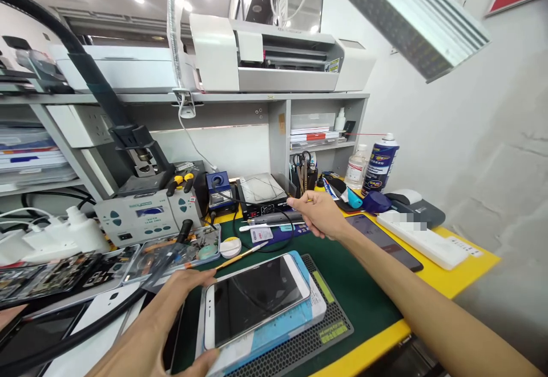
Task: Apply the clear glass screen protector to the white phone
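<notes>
A white smartphone (257,300) with a dark screen lies face up on a blue-and-white pad (299,320) near the bench's front edge. My left hand (171,320) grips the phone at its left end, fingers above and thumb below. My right hand (319,214) reaches out over the green mat (342,274), fingers loosely curled and apart, holding nothing, close to a black pen-like tool (274,217) in front of the small hot plate (262,193).
A soldering station (145,217), a clear tray of parts (171,251), a brush (240,256), a scissors holder (302,171), a spray can (381,165) and bottles crowd the back. A dark phone (385,243) and white power strip (423,240) lie right. A lamp (411,11) hangs overhead.
</notes>
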Demonstrator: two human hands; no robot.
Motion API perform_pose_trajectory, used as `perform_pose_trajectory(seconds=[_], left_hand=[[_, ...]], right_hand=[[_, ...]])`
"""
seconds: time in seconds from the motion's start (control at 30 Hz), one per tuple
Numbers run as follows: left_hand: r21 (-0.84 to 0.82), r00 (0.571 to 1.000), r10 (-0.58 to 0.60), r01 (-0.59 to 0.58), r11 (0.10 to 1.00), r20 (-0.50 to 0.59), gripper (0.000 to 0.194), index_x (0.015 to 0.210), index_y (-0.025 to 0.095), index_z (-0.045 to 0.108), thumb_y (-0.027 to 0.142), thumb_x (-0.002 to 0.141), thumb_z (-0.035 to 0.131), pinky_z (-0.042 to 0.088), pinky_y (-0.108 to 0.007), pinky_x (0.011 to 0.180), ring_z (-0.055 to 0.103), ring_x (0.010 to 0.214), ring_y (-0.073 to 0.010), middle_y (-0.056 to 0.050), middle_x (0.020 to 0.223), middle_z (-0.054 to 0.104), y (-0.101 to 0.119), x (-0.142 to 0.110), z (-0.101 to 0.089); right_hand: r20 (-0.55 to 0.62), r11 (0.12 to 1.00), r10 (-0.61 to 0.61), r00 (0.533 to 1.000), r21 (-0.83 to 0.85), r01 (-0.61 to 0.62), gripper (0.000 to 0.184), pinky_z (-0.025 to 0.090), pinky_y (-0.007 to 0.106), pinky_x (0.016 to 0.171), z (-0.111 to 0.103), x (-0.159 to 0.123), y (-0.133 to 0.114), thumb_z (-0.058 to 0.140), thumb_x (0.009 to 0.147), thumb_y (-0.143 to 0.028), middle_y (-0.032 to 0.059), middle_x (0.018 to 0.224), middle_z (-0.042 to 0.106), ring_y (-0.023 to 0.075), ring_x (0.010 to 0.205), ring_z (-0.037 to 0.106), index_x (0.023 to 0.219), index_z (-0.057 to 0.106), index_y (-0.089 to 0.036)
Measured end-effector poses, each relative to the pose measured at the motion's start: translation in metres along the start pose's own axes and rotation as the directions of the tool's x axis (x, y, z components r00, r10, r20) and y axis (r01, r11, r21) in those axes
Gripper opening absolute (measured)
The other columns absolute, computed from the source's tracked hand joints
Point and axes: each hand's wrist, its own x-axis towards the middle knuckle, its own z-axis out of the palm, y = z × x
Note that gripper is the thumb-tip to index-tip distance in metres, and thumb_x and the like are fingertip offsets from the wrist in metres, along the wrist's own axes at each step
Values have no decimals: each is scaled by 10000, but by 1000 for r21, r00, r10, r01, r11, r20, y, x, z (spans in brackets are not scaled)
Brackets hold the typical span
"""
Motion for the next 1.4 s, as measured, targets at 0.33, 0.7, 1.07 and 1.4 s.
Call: perform_pose_trajectory(seconds=[0.33, 0.7, 1.07, 1.4], left_hand=[[-24, 981, 191, -190, 981, 27, 562, 1410, 249, 500, 366, 877, 638, 597, -369, 964, 661, 1194, -286, -106, 1352, 637, -9, 9, -17], [-114, 869, 291, -363, 925, -401, 373, 701, 206, 439, -34, 962, 325, 361, -270, 575, 454, 595, -119, 37, 630, 468, -17, 18, -10], [103, 887, 295, -277, 955, -356, 206, 1102, 153, 656, 326, 1007, 594, 586, -311, 688, 668, 777, -144, -30, 980, 694, -33, 24, 6], [-45, 938, -7, -9, 999, -346, 285, 1216, 169, 638, 336, 984, 634, 610, -372, 786, 697, 929, -192, -73, 1167, 689, -47, 65, 24]], right_hand=[[-275, 958, -186, 943, -264, 112, 286, 617, 371, 756, 3, 14, 33, 664, 983, -383, 36, 1128, 706, 243, 918, 712, 1151, 685, -153], [-296, 772, -561, 773, -525, 359, 309, 607, 427, 839, 5, 22, 64, 663, 990, -353, 72, 1233, 678, 251, 1010, 697, 1239, 648, -172], [-210, 554, -781, 588, -668, 497, 286, 600, 431, 849, -4, 23, 61, 632, 1009, -313, 87, 1238, 672, 235, 1016, 689, 1259, 631, -173], [-65, 490, -805, 589, -634, 599, 287, 606, 421, 831, 0, 20, 64, 643, 1005, -322, 83, 1224, 678, 227, 991, 697, 1252, 635, -175]])
